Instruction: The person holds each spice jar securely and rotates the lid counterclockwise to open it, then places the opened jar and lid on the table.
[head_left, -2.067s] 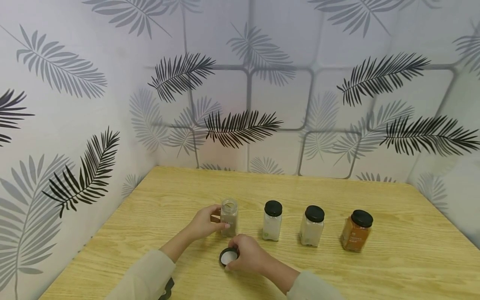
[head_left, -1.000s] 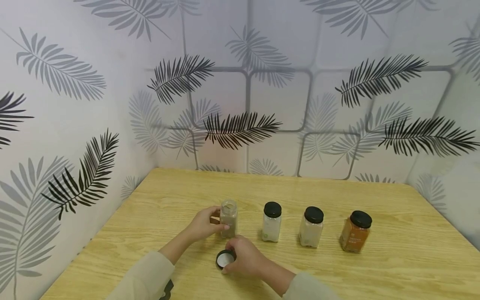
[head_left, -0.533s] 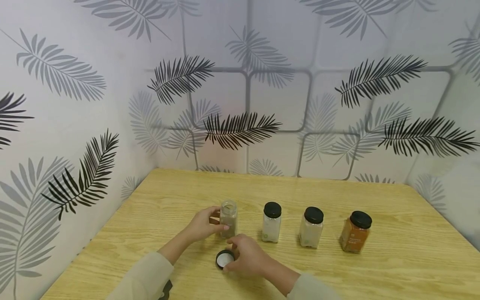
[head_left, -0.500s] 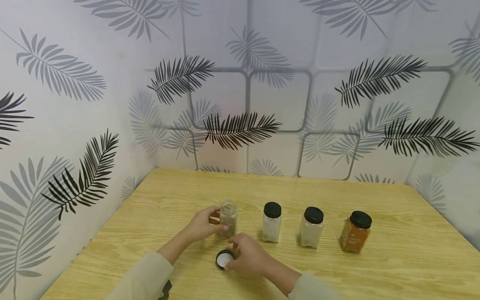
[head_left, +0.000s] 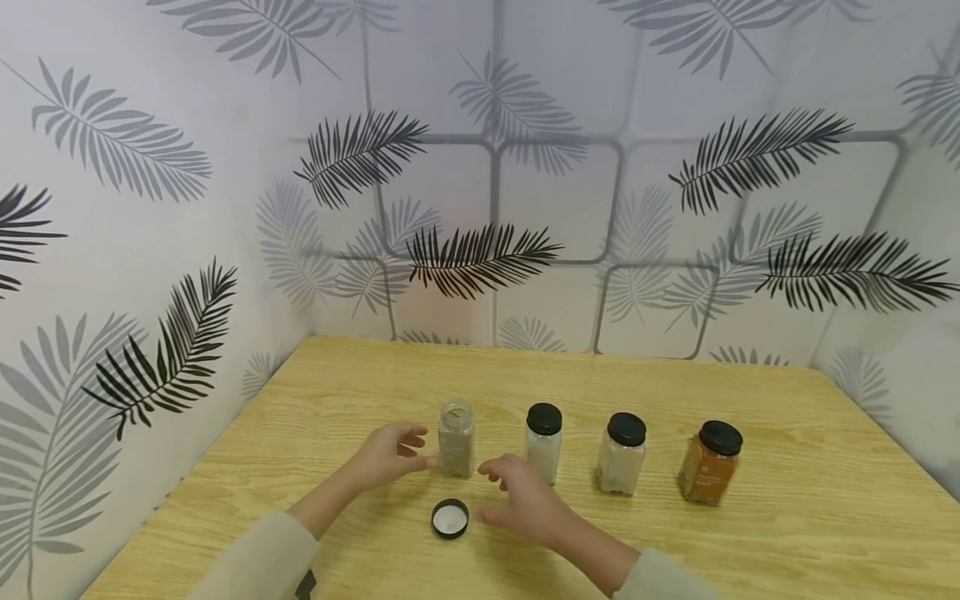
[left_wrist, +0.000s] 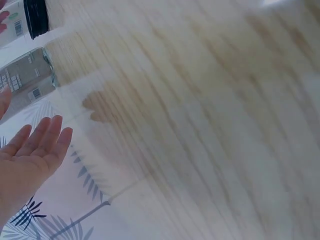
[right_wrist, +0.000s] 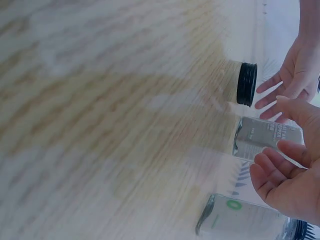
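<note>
An uncapped glass spice jar [head_left: 457,440] of grey-brown powder stands upright on the table. Its black lid [head_left: 450,518] lies in front of it with the white liner facing up. My left hand [head_left: 390,457] is just left of the jar, fingers relaxed and apart from the glass. To the right of the lid, my right hand [head_left: 525,504] hovers with loosely bent fingers and nothing in them. In the right wrist view the fingers of the right hand [right_wrist: 287,175] overlap the open jar [right_wrist: 265,137], and the lid [right_wrist: 247,84] stands beyond it.
Three capped jars stand in a row to the right: one with white contents [head_left: 543,450], one with cream contents [head_left: 622,458], and one with orange-brown powder [head_left: 708,468]. A patterned wall [head_left: 547,300] borders the wooden table [head_left: 375,375]. A dark object [head_left: 305,585] shows by the left sleeve.
My left hand has let go of the jar and drawn back left. My right hand has released the lid on the table and moved right and slightly up.
</note>
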